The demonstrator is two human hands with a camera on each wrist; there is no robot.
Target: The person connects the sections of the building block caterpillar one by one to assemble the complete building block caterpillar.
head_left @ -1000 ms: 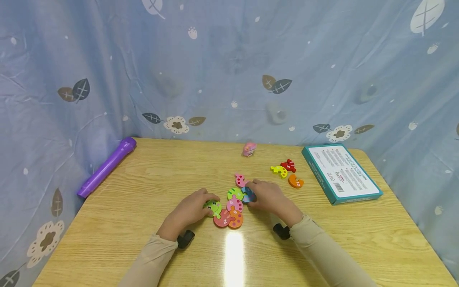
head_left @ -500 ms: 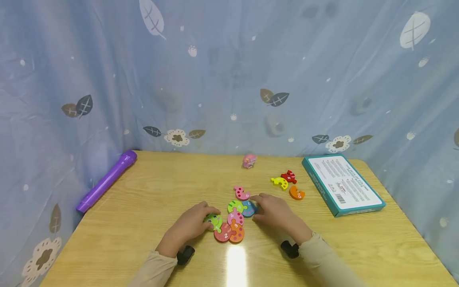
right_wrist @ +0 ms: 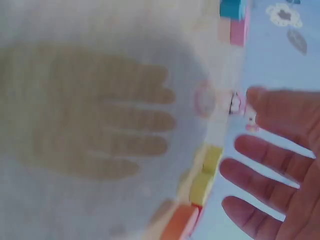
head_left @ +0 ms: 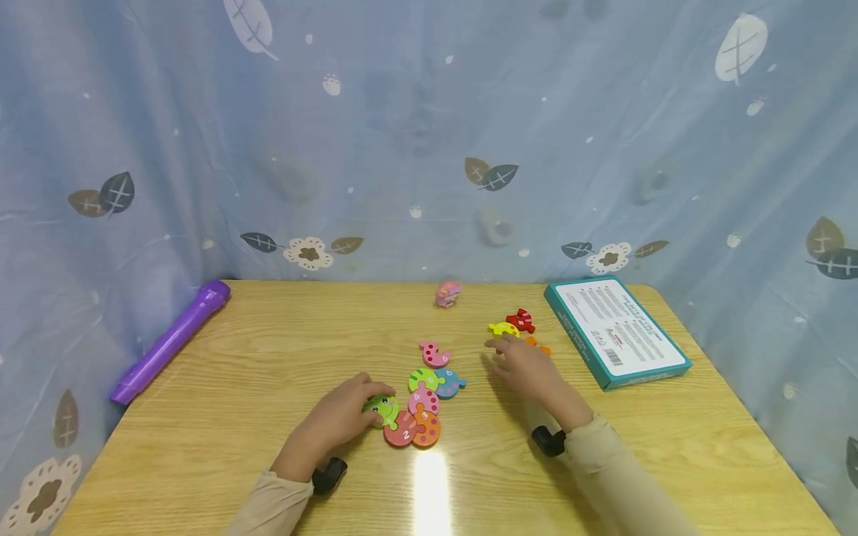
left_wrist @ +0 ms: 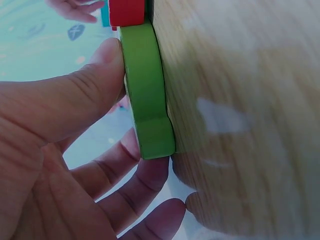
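My left hand (head_left: 338,414) holds the green smiling caterpillar-head puzzle piece (head_left: 384,410), thumb on its face and fingers at its edge; it lies flat on the table. A chain of joined pieces runs from it: red 2 (head_left: 400,430), orange 3 (head_left: 428,429), pink 4 (head_left: 424,403), green (head_left: 423,380) and blue (head_left: 448,383). Just behind them lies a loose pink dotted piece (head_left: 435,354). My right hand (head_left: 528,370) hovers with spread fingers, holding nothing, near the yellow piece (head_left: 503,328). It partly covers the orange piece (head_left: 539,345); the red piece (head_left: 521,321) lies beyond.
On the right of the wooden table (head_left: 288,335) lies a teal-edged box (head_left: 617,331). A purple stick-shaped thing (head_left: 170,341) lies along the left edge. A small pink object (head_left: 447,293) stands at the back, before the blue curtain (head_left: 389,141).
My right hand has let go of the blue piece and moved right and away from me towards the yellow and orange pieces. My left hand stays on the green head. The head view has shifted.
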